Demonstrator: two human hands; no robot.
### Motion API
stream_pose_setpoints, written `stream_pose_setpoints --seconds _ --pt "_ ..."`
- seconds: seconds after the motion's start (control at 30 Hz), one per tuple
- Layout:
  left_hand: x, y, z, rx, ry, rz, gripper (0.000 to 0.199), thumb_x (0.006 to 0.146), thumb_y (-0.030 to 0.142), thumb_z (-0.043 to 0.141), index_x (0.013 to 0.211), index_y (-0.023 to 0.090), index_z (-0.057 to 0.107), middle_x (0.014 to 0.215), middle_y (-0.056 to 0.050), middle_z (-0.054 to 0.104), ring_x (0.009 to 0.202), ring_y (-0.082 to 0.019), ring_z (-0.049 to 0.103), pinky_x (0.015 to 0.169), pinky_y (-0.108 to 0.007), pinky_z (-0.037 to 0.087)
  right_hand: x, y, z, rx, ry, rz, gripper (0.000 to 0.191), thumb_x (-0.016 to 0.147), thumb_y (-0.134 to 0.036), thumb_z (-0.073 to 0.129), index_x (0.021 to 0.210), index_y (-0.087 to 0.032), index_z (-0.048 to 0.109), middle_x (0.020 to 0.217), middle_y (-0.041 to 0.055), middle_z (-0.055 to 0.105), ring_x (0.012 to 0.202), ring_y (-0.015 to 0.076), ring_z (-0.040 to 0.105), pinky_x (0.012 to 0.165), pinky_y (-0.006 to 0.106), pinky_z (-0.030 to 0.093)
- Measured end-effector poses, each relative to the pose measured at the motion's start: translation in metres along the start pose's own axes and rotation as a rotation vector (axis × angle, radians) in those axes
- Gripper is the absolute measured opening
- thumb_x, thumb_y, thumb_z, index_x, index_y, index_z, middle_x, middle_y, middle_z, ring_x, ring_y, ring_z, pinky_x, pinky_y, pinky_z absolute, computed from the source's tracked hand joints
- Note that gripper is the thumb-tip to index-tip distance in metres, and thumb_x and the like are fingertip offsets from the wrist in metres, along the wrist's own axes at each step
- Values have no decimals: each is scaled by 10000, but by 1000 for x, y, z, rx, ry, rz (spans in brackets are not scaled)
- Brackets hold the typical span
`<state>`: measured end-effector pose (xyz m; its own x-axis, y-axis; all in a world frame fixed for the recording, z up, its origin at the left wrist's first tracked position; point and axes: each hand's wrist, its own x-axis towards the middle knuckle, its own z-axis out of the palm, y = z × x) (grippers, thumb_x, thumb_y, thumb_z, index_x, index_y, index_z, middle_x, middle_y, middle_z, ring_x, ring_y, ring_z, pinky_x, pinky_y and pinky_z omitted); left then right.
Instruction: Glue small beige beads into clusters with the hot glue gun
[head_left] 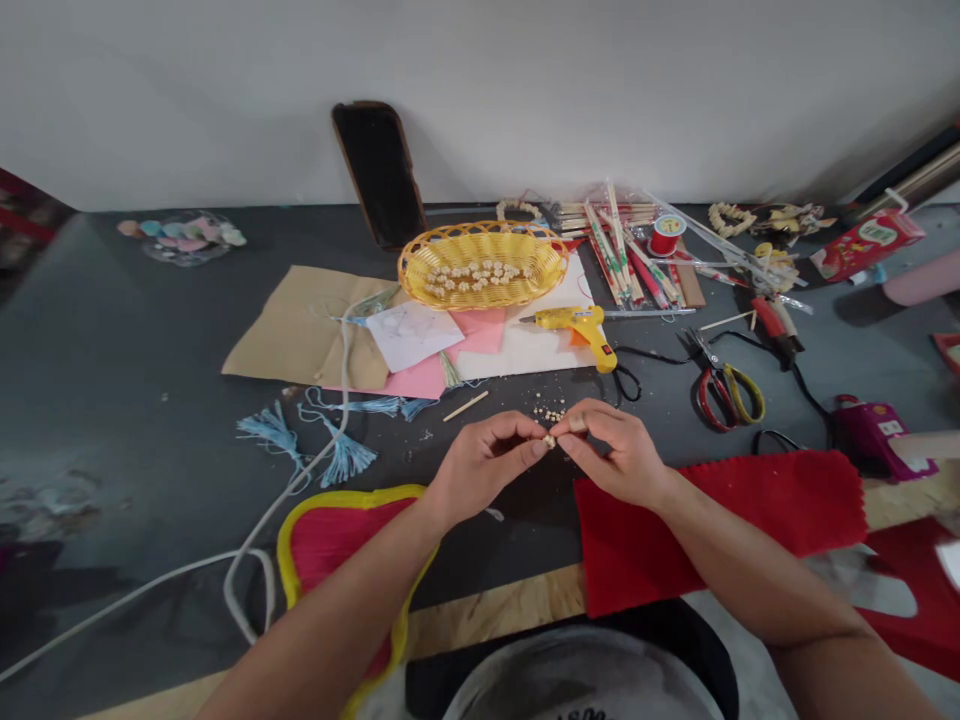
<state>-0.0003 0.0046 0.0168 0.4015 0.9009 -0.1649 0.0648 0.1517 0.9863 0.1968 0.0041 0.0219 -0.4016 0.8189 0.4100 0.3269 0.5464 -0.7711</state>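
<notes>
Between the fingertips of both hands is a small cream-coloured beaded piece (pixel 550 441), low in the middle of the view. My left hand (pixel 489 461) pinches it from the left with thumb and forefinger. From the right, my right hand (pixel 611 448) closes its thumb and fingers on the same piece. Loose tiny beads (pixel 553 412) lie on the dark table just beyond the fingertips. Farther back, a yellow woven basket (pixel 484 240) holds several small cream bead clusters (pixel 480 273). A thin wooden stick (pixel 466 406) rests left of the beads.
Behind the hands lie a yellow glue gun (pixel 574 320), pliers (pixel 724 390) and wrapped sticks (pixel 622 250). A phone (pixel 381 175) leans on the wall. Blue tassels (pixel 345 455) and a white cable (pixel 300 475) are at left. Red cloth (pixel 780 500) lies under the right forearm.
</notes>
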Motion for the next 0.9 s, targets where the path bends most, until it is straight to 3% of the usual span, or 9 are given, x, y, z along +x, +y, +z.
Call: stream_pose_setpoints --seconds 0.2,0.9 --pt "1 0 0 190 -11 66 179 855 324 625 799 162 677 768 -26 623 721 -141 548 659 -241 410 0 3 -2 -6 -52 2 73 902 -175 563 873 -173 629 792 52 645 720 138 624 661 262 528" --pt "2 -2 1 296 -31 158 106 846 241 629 792 186 702 794 -36 690 731 -150 601 695 -248 448 1 6 -5 -43 -188 30 125 821 -83 513 762 -185 552 728 6 559 612 100 512 578 214 437"
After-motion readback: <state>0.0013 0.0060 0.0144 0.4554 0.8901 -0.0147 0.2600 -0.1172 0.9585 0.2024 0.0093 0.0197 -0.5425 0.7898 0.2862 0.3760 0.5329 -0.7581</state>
